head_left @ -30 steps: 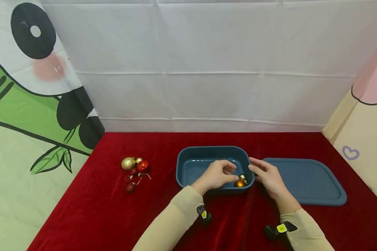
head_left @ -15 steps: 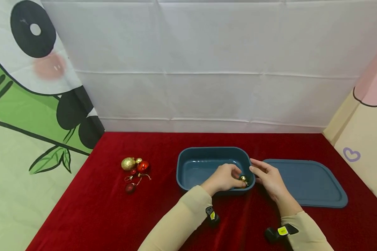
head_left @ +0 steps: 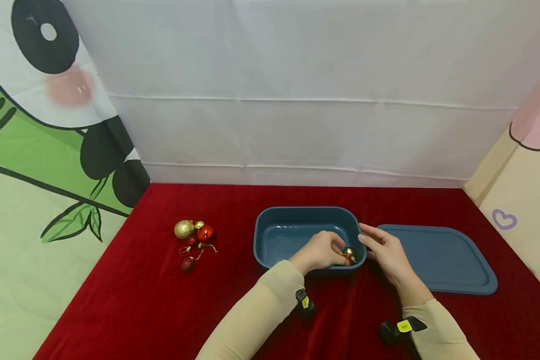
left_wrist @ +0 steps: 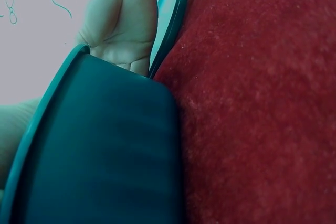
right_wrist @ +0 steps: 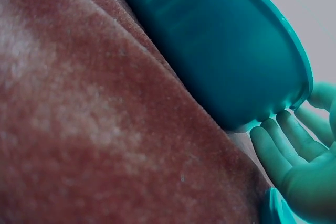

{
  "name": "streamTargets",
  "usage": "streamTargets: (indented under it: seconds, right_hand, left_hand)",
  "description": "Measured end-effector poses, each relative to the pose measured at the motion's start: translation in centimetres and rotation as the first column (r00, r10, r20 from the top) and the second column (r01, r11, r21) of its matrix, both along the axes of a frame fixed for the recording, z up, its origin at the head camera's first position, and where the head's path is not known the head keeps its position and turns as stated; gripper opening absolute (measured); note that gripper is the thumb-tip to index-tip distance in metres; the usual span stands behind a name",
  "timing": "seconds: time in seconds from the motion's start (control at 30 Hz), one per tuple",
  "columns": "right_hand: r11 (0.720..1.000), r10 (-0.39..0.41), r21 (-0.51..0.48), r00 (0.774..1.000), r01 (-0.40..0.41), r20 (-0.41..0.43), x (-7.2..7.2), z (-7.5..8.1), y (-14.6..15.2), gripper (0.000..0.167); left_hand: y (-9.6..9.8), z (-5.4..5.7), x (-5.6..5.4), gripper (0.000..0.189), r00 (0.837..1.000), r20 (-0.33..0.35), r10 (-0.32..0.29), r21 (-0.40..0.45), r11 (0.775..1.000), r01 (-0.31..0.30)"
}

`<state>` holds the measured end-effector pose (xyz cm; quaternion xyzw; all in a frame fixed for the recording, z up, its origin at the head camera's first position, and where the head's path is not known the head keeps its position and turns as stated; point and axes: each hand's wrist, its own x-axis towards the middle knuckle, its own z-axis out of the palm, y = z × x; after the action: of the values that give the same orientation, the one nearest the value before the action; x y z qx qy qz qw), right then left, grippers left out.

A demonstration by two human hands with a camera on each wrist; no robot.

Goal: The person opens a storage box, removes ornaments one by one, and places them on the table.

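Observation:
A blue rectangular box [head_left: 270, 240] sits on the red cloth. My left hand [head_left: 321, 251] reaches over its near wall into the right front corner. There its fingers and thumb curl round an orange bauble, mostly hidden behind them. A small gold bauble [head_left: 349, 251] shows just right of the fingertips. In the left wrist view, the box's outer wall [left_wrist: 110, 145] hides this hand's fingertips. My right hand [head_left: 389, 255] steadies the box from the right, its extended fingers [right_wrist: 296, 135] touching the outer wall near the rim.
A flat blue lid [head_left: 441, 260] lies on the cloth right of the box. At the left is a cluster of ornaments: a glittery gold ball [head_left: 184, 229], a shiny red ball [head_left: 205, 233], a dark red ball [head_left: 187, 264] and smaller ones. A white backdrop [head_left: 297, 140] stands behind.
My left hand has moved right and down inside the box, and its fingers have closed over the orange bauble that was in plain sight. The right hand stays at the box's side.

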<state>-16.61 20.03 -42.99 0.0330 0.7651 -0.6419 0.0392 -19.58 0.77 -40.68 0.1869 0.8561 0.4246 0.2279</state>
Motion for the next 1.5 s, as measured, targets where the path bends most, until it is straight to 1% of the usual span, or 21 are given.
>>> streamTargets:
  seconds: [0.27,0.43,0.6,0.83,0.93,1.2,1.37,1.5]
  right_hand:
    - [1.0,-0.004,0.015,1.0,0.004,0.001,0.0,0.3,0.1,0.06]
    - [1.0,-0.003,0.014,1.0,0.003,0.009,0.0,0.4,0.1,0.06]
    - [1.0,0.0,0.0,1.0,0.0,0.018,-0.1,0.3,-0.1,0.061]
    - [1.0,-0.011,0.004,1.0,0.011,0.014,-0.1,0.3,-0.1,0.06]
    - [1.0,-0.01,0.008,1.0,0.01,0.011,-0.1,0.2,-0.2,0.06]
    - [1.0,-0.014,0.002,1.0,0.014,0.005,0.1,0.1,-0.2,0.059]
    - [1.0,-0.015,-0.003,1.0,0.015,-0.004,0.1,0.1,-0.2,0.059]
    - [1.0,-0.018,-0.009,1.0,0.018,-0.006,0.1,0.2,-0.2,0.059]
  left_hand:
    - [0.3,0.3,-0.1,0.04,1.0,-0.001,-0.014,-0.029,0.999,0.014]
    - [0.2,0.2,-0.2,0.04,1.0,-0.002,0.0,-0.022,1.0,0.0]
    - [-0.5,0.4,-0.3,0.04,0.999,-0.027,0.023,0.009,1.0,-0.022]
    - [-1.6,0.7,-0.2,0.031,0.996,-0.081,0.041,0.038,0.999,-0.038]
    - [-2.0,0.8,0.0,0.031,0.995,-0.082,0.054,0.062,0.997,-0.049]
    - [-3.1,1.0,0.6,0.033,0.994,-0.045,0.096,0.167,0.982,-0.087]
    - [-3.9,1.4,0.8,0.035,0.991,-0.047,0.123,0.226,0.968,-0.109]
    - [-4.6,1.5,0.8,0.035,0.987,-0.053,0.152,0.251,0.959,-0.134]
